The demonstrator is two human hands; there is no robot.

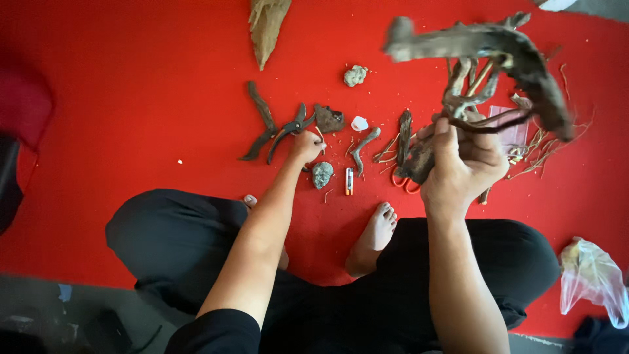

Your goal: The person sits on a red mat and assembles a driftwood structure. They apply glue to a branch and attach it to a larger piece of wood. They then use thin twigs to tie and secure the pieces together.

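In the head view, a gnarled driftwood branch (485, 59) is held aloft toward one o'clock, clenched in the right hand (462, 164), while the pruning shears (288, 131) on the red mat (131, 98) at eleven o'clock are gripped by the left hand (306, 145); brittle twigs could be snapped if squeezed harder.

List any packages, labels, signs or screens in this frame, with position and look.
Clear plastic bag: crumpled, on the red mat at lower right.
Pinkish flat packet: rectangular, behind the driftwood in the right hand, partly hidden.
Lighter: small, white and orange, with a printed wrap, near the feet.
No signs or screens.
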